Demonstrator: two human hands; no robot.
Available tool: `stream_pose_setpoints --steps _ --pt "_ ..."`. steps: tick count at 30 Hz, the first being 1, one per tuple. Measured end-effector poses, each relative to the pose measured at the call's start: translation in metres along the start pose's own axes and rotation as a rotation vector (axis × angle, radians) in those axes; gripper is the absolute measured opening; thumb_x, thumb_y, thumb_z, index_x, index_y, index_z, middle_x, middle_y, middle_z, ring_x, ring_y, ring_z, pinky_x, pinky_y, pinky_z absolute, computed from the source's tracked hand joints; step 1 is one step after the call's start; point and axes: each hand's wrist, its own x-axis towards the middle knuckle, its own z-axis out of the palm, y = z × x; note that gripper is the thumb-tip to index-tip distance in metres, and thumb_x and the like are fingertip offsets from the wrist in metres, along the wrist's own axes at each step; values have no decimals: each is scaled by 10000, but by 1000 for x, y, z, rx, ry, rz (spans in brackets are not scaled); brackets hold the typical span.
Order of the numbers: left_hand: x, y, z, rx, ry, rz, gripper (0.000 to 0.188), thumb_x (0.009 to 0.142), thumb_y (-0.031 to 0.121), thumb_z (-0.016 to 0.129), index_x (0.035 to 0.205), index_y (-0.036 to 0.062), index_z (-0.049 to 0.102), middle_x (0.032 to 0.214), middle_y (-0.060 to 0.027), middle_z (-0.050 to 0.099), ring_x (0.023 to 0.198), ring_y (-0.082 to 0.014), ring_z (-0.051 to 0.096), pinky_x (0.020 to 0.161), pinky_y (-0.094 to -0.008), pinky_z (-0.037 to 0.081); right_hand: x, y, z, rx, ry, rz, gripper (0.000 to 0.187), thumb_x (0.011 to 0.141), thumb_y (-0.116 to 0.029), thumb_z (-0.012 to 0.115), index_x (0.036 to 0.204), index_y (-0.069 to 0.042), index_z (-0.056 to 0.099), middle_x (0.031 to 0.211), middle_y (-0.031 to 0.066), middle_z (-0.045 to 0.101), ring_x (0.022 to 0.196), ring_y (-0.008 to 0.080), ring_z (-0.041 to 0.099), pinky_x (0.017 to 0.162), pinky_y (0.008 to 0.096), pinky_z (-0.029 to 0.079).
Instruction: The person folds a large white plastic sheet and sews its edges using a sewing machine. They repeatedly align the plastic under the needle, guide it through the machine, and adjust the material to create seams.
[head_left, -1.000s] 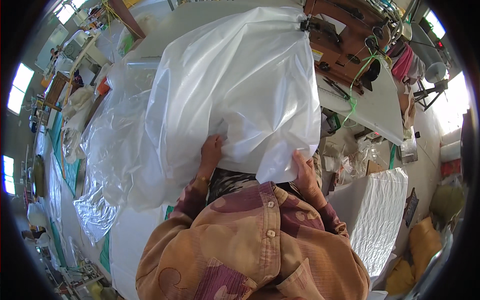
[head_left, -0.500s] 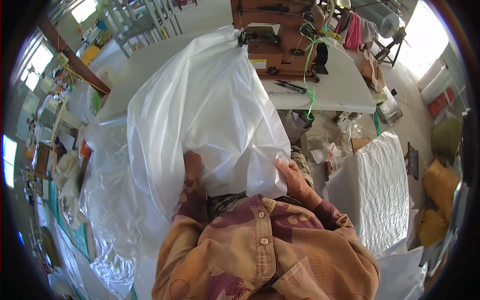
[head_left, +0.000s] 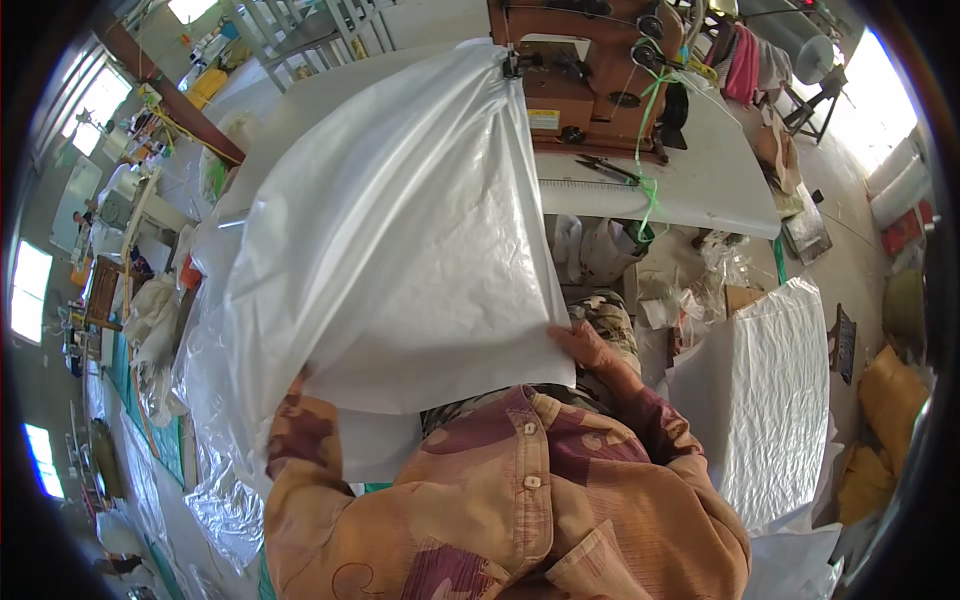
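Note:
A large glossy white plastic sheet (head_left: 440,270) hangs from the sewing machine (head_left: 590,95), over the table's front edge and down to my lap. Its far corner lies under the machine's foot, with folds fanning out from there. My right hand (head_left: 588,350) pinches the sheet's near right edge, thumb on top. At the near left my left hand (head_left: 303,377) is mostly covered by the sheet's folds, and its fingers are hidden. Between the hands the near edge runs fairly straight above my camouflage trousers (head_left: 475,402).
On the grey table (head_left: 700,190) lie dark thread snips (head_left: 608,170) and a ruler strip (head_left: 580,184). Green string (head_left: 650,130) dangles from the machine. A silvery white stack of sheeting (head_left: 775,390) stands to my right. Clear plastic (head_left: 225,500) is heaped at the left.
My left hand has moved left and slipped under the folds. The sheet is drawn flatter and tauter between my hands. My right hand keeps its hold on the edge. The view has shifted slightly.

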Motion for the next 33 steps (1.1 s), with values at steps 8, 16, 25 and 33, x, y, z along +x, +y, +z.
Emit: stream_pose_setpoints --steps 8,16,25,33 --pt "-47 24 19 152 103 213 245 893 189 558 1031 33 687 921 -179 701 912 -379 663 862 -487 501 -22 -164 4 -1004 498 -634 292 903 -250 642 1123 -58 644 1054 132 681 1029 301 630 873 466 475" --pt "-32 143 2 -2 -68 515 452 869 99 658 1308 19 582 1341 -236 518 1285 -395 479 1066 -493 378 98 -44 87 -1463 -16 -965 397 868 -228 655 1232 -78 612 1164 124 656 1096 302 623 991 484 429" --pt "26 62 16 172 60 131 345 867 63 640 1205 0 617 1097 -173 630 1022 -299 604 902 -422 471 85 -141 86 -620 -135 -774 324 968 -262 556 1159 -18 653 966 191 702 960 326 679 876 415 504" --pt "74 114 -78 -1414 -23 -423 348 992 31 504 1327 -63 514 1264 -150 618 1110 -195 624 977 -312 512 107 -193 118 359 -264 -608 244 978 -146 463 1003 30 630 842 89 669 793 163 649 736 300 530"
